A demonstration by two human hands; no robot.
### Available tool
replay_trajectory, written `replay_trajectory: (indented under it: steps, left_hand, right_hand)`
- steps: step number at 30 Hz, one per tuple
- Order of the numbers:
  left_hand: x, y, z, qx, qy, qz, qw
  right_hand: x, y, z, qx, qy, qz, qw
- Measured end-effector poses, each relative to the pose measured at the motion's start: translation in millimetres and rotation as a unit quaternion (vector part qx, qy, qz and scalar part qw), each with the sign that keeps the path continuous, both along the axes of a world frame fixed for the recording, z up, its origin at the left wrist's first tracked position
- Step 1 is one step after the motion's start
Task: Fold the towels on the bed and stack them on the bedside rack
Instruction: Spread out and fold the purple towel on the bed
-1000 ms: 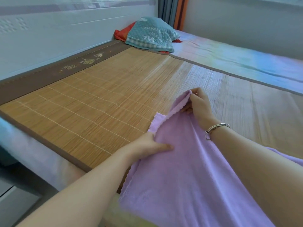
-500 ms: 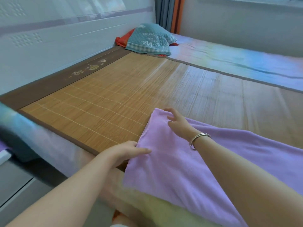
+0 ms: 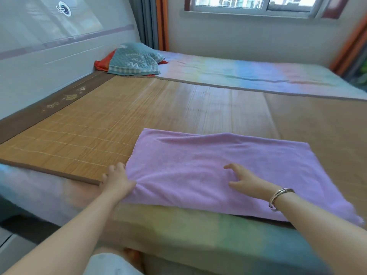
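**Purple towel lay flat at the near edge of the bed, a hand at each end of its front**

At far left the headboard (image 3: 49, 46) ran along the side of the bed (image 3: 228, 235), and the brown border of the bamboo mat (image 3: 95, 132) followed it. The mat's near-left corner sat just short of the mattress edge, and a wide stretch of bare mat lay open between that border and the towel (image 3: 208, 165). Farther back, a teal pillow (image 3: 135, 60) rested on something red at the head of the bed, well apart from the towel.

The left hand (image 3: 117, 180) reached forward with the arm nearly straight, palm down at the towel's near-left corner. Its fingers were loosely spread on the mat beside the cloth, and the thumb side met the towel's edge; I cannot tell whether the thumb was tucked under it.

The towel lay as a broad rectangle, its left edge scalloped, its far edge slightly rippled, and its near edge along the front of the bed. Beyond its far edge the mat stayed bare up to a pastel sheet (image 3: 258, 74) under the window (image 3: 254, 4).

The right hand (image 3: 241, 179) rested on the towel's near middle, fingers spread and a little curved, pointing left, pinching nothing. A bracelet (image 3: 279, 196) circled that wrist. The towel's right corner hung just past the bed's front edge, with open mat to its right.
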State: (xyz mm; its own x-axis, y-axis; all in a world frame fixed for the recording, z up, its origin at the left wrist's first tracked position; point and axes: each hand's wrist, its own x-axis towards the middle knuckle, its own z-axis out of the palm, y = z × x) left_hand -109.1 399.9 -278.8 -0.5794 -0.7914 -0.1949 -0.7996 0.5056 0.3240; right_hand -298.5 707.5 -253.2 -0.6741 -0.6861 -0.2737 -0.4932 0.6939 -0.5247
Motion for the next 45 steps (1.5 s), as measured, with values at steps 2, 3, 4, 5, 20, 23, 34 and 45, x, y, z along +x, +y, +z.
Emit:
replay_trajectory:
  steps: [2,3,4,5,20,23,34,45]
  left_hand:
    - [-8,21,4,-0.023,0.019,-0.121,0.992]
    - [-13,34,6,-0.025,0.009,-0.185,0.982]
    - [-17,45,7,-0.021,-0.008,-0.237,0.971]
    - [-19,57,8,-0.008,-0.036,-0.276,0.961]
    - [-34,103,-14,-0.128,-0.191,-0.344,0.91]
    - [-37,101,-9,-0.138,-0.187,-0.338,0.912]
    - [-37,65,70,-0.047,-0.105,-0.256,0.96]
    - [-100,35,77,-0.248,-0.02,-0.186,0.95]
  right_hand:
    - [0,36,2,0.04,-0.006,-0.011,0.999]
    - [1,53,2,0.068,-0.008,-0.014,0.998]
    - [3,67,2,0.106,-0.008,-0.009,0.994]
    - [5,79,0,0.146,-0.006,-0.001,0.989]
    - [10,119,-24,0.259,0.133,0.023,0.956]
    - [10,115,-27,0.278,0.173,-0.018,0.945]
    - [-2,111,64,0.262,0.064,-0.04,0.962]
    - [-58,88,54,0.221,0.292,-0.154,0.918]
